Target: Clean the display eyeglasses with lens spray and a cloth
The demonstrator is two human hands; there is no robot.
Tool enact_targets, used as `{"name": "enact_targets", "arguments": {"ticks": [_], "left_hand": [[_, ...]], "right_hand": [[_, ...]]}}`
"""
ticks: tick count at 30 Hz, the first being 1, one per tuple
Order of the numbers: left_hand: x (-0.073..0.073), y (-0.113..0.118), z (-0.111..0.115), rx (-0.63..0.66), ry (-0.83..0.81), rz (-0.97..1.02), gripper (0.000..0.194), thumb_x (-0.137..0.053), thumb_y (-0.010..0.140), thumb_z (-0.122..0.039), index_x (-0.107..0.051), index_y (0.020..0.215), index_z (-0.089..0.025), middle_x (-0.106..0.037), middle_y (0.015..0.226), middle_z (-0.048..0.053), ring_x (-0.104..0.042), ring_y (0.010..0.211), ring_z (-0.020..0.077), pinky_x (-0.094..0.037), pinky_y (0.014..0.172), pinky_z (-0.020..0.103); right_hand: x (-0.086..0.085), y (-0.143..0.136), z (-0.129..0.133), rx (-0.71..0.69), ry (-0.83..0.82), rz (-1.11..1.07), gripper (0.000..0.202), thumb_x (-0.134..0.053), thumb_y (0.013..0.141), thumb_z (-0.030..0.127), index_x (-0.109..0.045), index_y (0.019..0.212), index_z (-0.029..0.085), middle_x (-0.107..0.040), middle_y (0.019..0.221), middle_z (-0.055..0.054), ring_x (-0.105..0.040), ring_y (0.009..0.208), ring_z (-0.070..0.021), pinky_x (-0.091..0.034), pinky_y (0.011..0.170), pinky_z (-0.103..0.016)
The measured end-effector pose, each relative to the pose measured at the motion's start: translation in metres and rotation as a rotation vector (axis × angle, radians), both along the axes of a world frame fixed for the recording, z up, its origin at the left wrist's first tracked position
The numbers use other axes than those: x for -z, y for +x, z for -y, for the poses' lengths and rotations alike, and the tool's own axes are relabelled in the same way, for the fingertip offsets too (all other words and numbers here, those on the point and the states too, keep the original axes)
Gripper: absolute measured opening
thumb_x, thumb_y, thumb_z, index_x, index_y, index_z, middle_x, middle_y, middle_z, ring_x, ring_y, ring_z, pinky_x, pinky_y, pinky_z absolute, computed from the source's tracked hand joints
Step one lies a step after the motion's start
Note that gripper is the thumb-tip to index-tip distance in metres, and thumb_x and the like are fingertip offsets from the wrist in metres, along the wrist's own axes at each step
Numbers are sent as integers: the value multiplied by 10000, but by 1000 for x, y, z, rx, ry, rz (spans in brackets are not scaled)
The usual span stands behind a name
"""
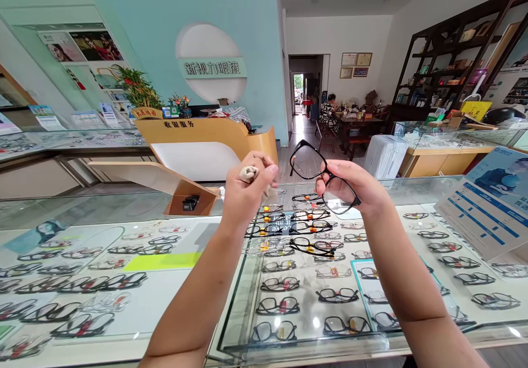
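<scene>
Raised over the glass counter, my right hand [350,181] pinches a pair of black-framed eyeglasses [308,161] near the bridge. The glasses tilt down to the right, with both lenses showing. To their left, my left hand [251,184] is closed round a bunched beige cloth [248,174], which pokes out between the fingers. The cloth and the glasses are apart. Below my hands, several black-framed glasses [311,226] with orange tags lie around a dark printed card.
Rows of glasses fill the glass display case [243,302]. A slanted wooden stand [165,184] is at the left, a blue-and-white sign [490,203] at the right. Beyond are a reception desk [206,134], a white plastic-wrapped bundle [383,156] and a person [330,109] seated by a table.
</scene>
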State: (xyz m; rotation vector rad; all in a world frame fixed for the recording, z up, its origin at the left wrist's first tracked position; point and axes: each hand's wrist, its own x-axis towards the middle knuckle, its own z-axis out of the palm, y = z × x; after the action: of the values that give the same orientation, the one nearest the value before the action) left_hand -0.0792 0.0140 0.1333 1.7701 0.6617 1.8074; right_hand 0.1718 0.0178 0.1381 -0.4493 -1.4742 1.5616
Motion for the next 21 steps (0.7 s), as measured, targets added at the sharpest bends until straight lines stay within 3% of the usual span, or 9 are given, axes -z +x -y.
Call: {"name": "enact_targets", "arguments": {"ticks": [3,6,8,10,14,18,21], "left_hand": [[0,-1,3,-217,314,-170,351,-783,996,-349,-640,703,-218,-717,908,51,-689,913,188,-594,819,348],[-1,-5,5,-267,477,-297,210,-806,1009,-434,-740,998,-235,-790,1095,68,-684,805,158,-589,736,326],[-2,-8,5,-246,531,-377,443,-876,937,-528,-732,1258,-259,-782,1296,104,-659,736,133,-579,667,305],[-3,-9,7,-233,572,-435,675,-932,852,-595,-692,1399,-280,-754,1413,133,-654,725,132,-595,680,317],[-4,-6,12,-249,499,-457,701,-964,770,-656,-760,1326,-280,-799,1343,138,-688,782,188,-622,753,361],[-4,-4,17,-251,351,-457,702,-1008,686,-652,-808,1253,-289,-826,1269,126,-693,810,228,-622,807,387],[-4,-4,17,-250,341,-481,693,-1010,682,-631,-814,1256,-295,-828,1255,121,-680,805,234,-620,826,399]], "right_hand": [[0,3,1,-46,-17,20,355,-872,922,513,-729,895,189,-778,757,-35,-726,681,-168,-570,612,-264],[-1,7,2,-96,1,45,363,-874,929,504,-721,884,179,-780,744,-36,-747,695,-168,-588,654,-263],[-2,9,3,-135,24,70,371,-865,943,496,-706,863,171,-788,742,-45,-746,689,-158,-583,672,-253],[-4,9,5,-179,39,97,372,-848,964,486,-694,847,168,-798,745,-54,-746,689,-151,-576,681,-244],[-6,9,9,-223,89,151,363,-823,984,482,-681,828,186,-807,760,-47,-750,705,-161,-602,703,-274],[-9,11,13,-200,158,211,391,-802,994,516,-658,798,211,-811,765,-46,-728,691,-162,-606,716,-297],[-12,14,15,-173,179,266,394,-795,993,543,-658,799,228,-819,783,-44,-728,704,-171,-610,732,-309]]}}
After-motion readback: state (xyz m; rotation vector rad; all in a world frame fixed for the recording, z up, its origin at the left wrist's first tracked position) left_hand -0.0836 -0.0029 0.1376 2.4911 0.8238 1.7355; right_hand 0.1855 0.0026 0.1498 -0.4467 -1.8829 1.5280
